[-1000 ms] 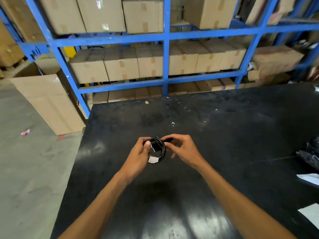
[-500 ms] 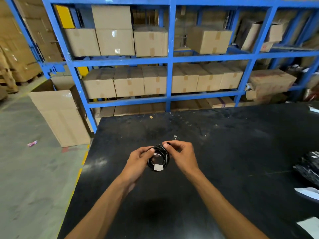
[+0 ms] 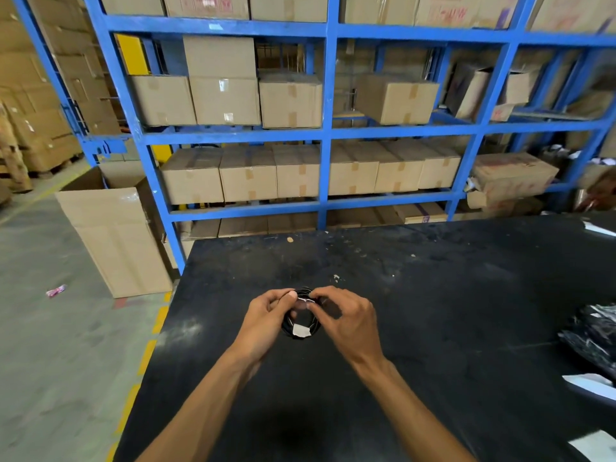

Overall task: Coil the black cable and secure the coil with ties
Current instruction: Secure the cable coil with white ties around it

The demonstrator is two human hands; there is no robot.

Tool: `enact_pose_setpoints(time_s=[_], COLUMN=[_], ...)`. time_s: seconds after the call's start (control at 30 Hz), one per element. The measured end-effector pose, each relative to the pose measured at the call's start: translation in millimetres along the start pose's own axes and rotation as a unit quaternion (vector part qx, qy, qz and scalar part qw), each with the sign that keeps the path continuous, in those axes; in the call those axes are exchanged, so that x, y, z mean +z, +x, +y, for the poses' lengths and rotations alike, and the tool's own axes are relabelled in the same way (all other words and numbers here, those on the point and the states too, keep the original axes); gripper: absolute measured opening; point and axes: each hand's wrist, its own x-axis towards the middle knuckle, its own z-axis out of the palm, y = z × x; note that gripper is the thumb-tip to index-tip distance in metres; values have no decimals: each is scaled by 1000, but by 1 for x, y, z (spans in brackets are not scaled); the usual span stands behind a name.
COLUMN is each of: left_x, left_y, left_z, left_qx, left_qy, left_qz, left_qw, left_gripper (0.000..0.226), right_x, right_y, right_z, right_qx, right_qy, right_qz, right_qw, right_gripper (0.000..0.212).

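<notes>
A small coil of black cable (image 3: 289,325) hangs between both hands above the black table (image 3: 433,295). A white tag (image 3: 301,331) sits on the coil's lower edge, and a thin white tie (image 3: 304,299) shows at its top. My left hand (image 3: 266,320) pinches the coil's upper left with thumb and fingers. My right hand (image 3: 346,320) pinches the top of the coil at the tie, fingertips nearly touching those of the left. The far side of the coil is hidden by my fingers.
Black plastic bags (image 3: 593,335) and white paper slips (image 3: 590,385) lie at the table's right edge. A blue rack (image 3: 328,135) with cardboard boxes stands behind the table. An open carton (image 3: 113,228) stands on the floor at left.
The view has tilted up, showing more of the rack. Both hands' fingertips have closed in on the top of the coil, and the white tag now hangs at the bottom.
</notes>
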Motion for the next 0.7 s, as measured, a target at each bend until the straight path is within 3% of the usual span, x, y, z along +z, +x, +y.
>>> enact_pose_setpoints(time_s=[0.27, 0.4, 0.7], left_x=[-1, -6, -13], left_y=[3, 4, -5], left_z=[0, -3, -7], left_qx=[22, 43, 61], left_qy=[-32, 6, 46], left_qz=[30, 28, 34], left_qw=[999, 999, 996], left_gripper=[20, 20, 18], right_x=[8, 13, 18], right_y=[-1, 1, 0], right_z=[-13, -19, -28], right_qx=[33, 69, 93], right_qy=[-17, 6, -54], right_qz=[46, 37, 35], right_qw=[998, 997, 994], right_gripper=[12, 14, 21])
